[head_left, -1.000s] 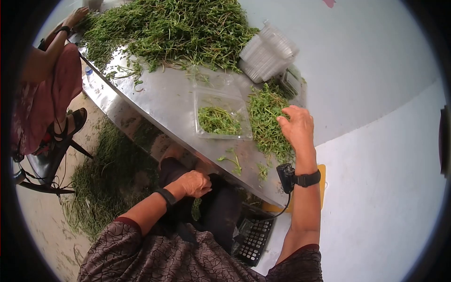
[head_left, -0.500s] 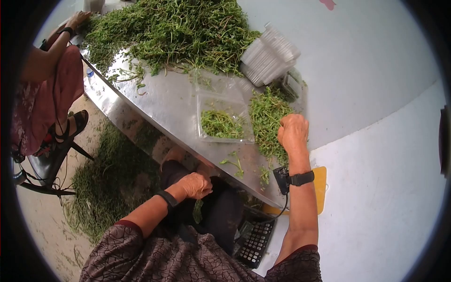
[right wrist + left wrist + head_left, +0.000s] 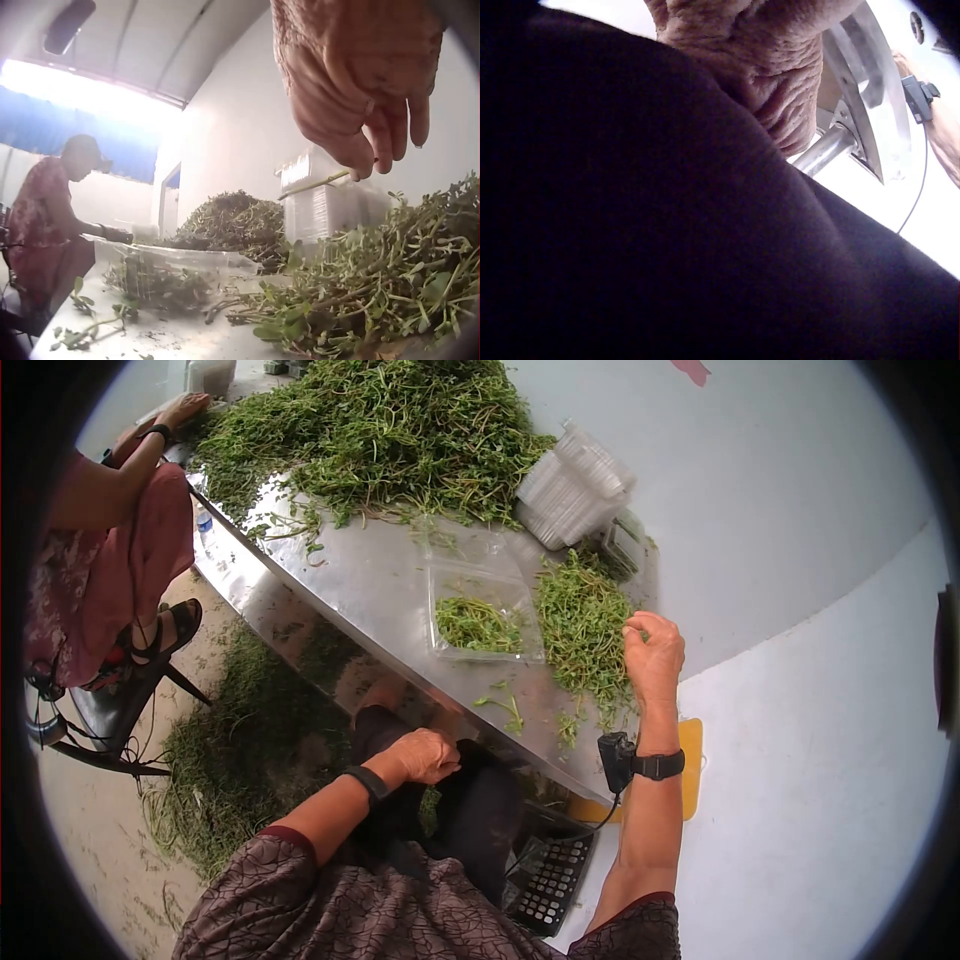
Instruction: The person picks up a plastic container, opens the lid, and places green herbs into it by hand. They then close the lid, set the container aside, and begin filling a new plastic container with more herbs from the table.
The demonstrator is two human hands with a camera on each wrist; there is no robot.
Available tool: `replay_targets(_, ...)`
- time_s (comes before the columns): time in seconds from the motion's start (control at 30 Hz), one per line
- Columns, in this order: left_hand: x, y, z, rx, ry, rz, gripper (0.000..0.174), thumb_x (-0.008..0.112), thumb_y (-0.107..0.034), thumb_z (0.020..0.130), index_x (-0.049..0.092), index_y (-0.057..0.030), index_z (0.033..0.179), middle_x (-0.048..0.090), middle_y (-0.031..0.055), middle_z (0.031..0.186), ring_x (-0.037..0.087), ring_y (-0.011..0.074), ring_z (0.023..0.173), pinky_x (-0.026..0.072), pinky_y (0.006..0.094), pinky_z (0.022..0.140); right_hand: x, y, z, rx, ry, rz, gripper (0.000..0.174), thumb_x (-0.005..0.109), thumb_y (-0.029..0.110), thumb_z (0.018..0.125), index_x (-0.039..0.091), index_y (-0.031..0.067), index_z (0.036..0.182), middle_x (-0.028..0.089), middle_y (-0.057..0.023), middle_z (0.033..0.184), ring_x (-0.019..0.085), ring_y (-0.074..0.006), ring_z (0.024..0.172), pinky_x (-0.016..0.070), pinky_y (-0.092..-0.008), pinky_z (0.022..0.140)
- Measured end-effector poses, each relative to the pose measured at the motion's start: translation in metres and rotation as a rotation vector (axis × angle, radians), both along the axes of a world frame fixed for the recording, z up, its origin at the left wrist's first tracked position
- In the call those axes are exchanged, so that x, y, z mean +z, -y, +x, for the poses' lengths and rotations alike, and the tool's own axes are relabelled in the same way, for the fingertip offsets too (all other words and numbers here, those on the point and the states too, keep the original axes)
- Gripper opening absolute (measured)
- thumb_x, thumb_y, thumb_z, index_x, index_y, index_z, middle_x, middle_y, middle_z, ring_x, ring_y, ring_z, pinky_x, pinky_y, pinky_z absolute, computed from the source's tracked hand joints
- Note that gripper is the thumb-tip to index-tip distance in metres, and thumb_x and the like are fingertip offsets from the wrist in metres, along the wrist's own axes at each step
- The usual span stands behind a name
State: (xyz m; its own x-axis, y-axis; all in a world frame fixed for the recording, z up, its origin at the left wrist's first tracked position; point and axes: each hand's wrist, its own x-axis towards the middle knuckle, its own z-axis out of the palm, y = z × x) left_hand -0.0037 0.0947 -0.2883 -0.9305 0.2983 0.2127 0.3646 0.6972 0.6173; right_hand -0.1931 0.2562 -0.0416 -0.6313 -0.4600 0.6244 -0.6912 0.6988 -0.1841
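Two hands on my feed, and only one is busy. The right hand (image 3: 655,655) hangs over the right edge of the pile (image 3: 583,622). In its wrist view the fingertips (image 3: 352,161) pinch a single thin stem (image 3: 315,184), held clear above the greens beneath it. The pile lies on the steel table (image 3: 370,585), just right of the tray (image 3: 490,658). The tray is clear, stands open and has a thin layer of sprigs in it. A few loose sprigs lie on the steel between the tray and the near edge.

The left hand (image 3: 425,753) is down off the table, resting on the lap (image 3: 480,800) against dark cloth. Its fingers look curled, but from the head view and from its own wrist view (image 3: 757,67) I cannot tell whether it holds anything.

Farther up the table I see a large heap (image 3: 380,430) of the same greens, with a stack (image 3: 575,485) of clear trays leaning beside it, well apart from both hands. A calculator (image 3: 550,880) sits low under the right forearm. At the far left a second person (image 3: 90,550) sits with a hand on the heap.
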Motion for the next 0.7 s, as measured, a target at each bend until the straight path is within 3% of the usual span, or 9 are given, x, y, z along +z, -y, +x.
replay_targets(0.27, -0.003, -0.001, -0.001, -0.011, 0.012, 0.009, 0.022, 0.059, -0.026, 0.082, 0.064, -0.0065, 0.073, 0.062, 0.0121, 0.078, 0.061, 0.0327, 0.082, 0.0495, 0.0429, 0.074, 0.02, 0.015, 0.027, 0.121, 0.076, -0.127, 0.007, 0.066, 0.004, 0.074, 0.069, 0.0023, 0.08, 0.069, -0.0113, 0.096, 0.062, -0.0277, 0.095, 0.0483, -0.0373, 0.085)
replay_targets(0.53, 0.0, -0.002, 0.0, 0.008, 0.006, 0.002, 0.023, 0.06, -0.026, 0.082, 0.063, -0.006, 0.072, 0.062, 0.0112, 0.077, 0.061, 0.0326, 0.081, 0.0496, 0.0427, 0.073, 0.014, 0.068, 0.058, 0.442, 0.058, 0.023, 0.009, 0.066, 0.004, 0.074, 0.068, 0.0001, 0.082, 0.068, -0.0138, 0.097, 0.06, -0.0302, 0.099, 0.0465, -0.0397, 0.09)
replay_targets(0.7, 0.003, 0.002, 0.001, 0.009, 0.028, 0.017, 0.023, 0.06, -0.026, 0.082, 0.064, -0.0058, 0.072, 0.062, 0.0114, 0.078, 0.061, 0.0327, 0.081, 0.0497, 0.0428, 0.073, -0.001, 0.072, 0.059, 0.413, 0.093, 0.088, 0.017, 0.066, 0.005, 0.075, 0.069, 0.0003, 0.091, 0.067, -0.0154, 0.105, 0.058, -0.0315, 0.107, 0.0451, -0.0405, 0.093)
